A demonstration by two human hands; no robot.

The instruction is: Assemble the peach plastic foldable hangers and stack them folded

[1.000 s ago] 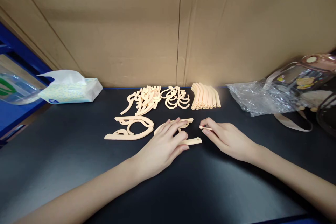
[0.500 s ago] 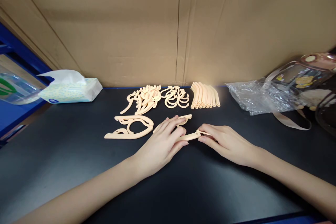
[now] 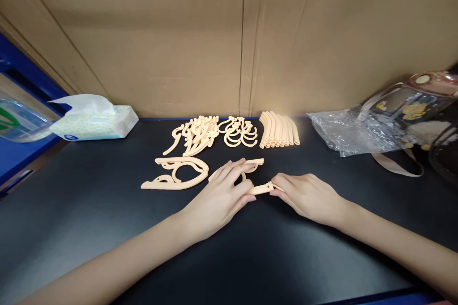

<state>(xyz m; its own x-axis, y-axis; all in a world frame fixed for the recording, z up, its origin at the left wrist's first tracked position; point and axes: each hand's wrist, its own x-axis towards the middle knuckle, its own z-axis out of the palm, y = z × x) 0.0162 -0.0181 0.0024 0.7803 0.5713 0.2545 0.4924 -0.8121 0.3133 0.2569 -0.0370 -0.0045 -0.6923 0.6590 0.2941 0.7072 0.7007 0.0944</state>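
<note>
My left hand [image 3: 220, 200] is closed over a beige folding clothes hanger [image 3: 262, 189], its fingers covering the middle. One hanger arm sticks out beyond the thumb, and the other shows past the fingertips. At the near arm's end, my right hand [image 3: 307, 196] pinches a thin beige hanger piece [image 3: 279, 188] that meets the tip; whether it sits inside the arm is hidden by the fingers. Left of my left hand lies another folded beige hanger [image 3: 189, 184] on the black table [image 3: 229, 267].
Along the back lie a pile of beige hooked pieces [image 3: 200, 133], curved hooks [image 3: 232, 138] and stacked beige arm tubes [image 3: 279, 128]. A tissue pack [image 3: 100, 123] stands at the left, a clear plastic bag [image 3: 343, 128] and a bottle [image 3: 411, 105] at the right. Cardboard [image 3: 161, 33] rises behind.
My right fingers have closed further round the thin piece, so less of it shows. The hanger arm's end has shifted slightly downward in view. My left hand keeps its grip.
</note>
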